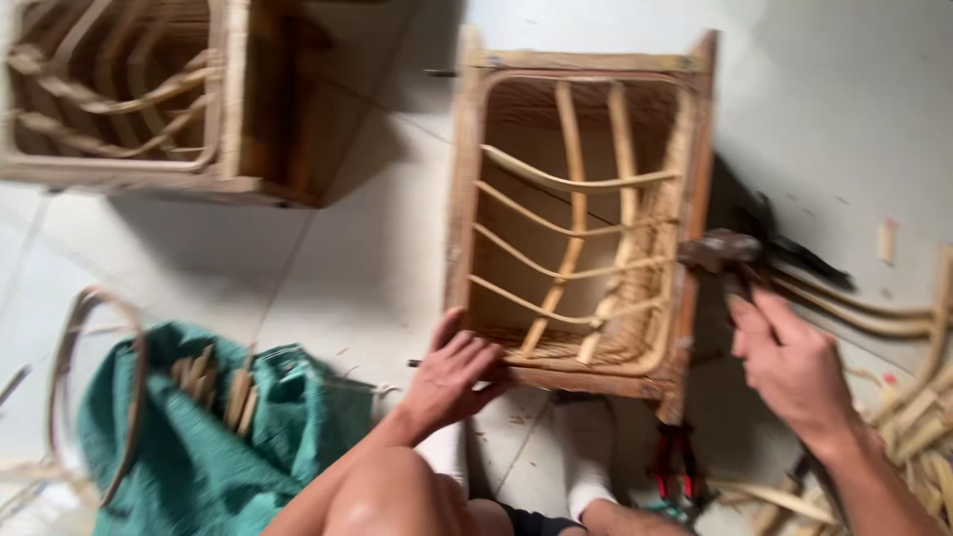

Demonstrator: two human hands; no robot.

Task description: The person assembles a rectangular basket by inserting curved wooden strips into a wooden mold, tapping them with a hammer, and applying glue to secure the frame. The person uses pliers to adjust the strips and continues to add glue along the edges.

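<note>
Centre frame: square wooden frame with woven rattan strips on the floor. Left hand presses flat, unclenched, on its lower edge; right hand grasps a dark-headed hammer at its right edge.

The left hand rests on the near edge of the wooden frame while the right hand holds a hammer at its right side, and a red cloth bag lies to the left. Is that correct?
Not quite: the cloth bag is green, not red, as the head view shows. The left hand does rest on the wooden frame, and the right hand holds the hammer at its right side.

Pale tiled floor in soft light; a second wooden rattan-strung frame well beyond the hands, crumpled green cloth sack at left.
</note>
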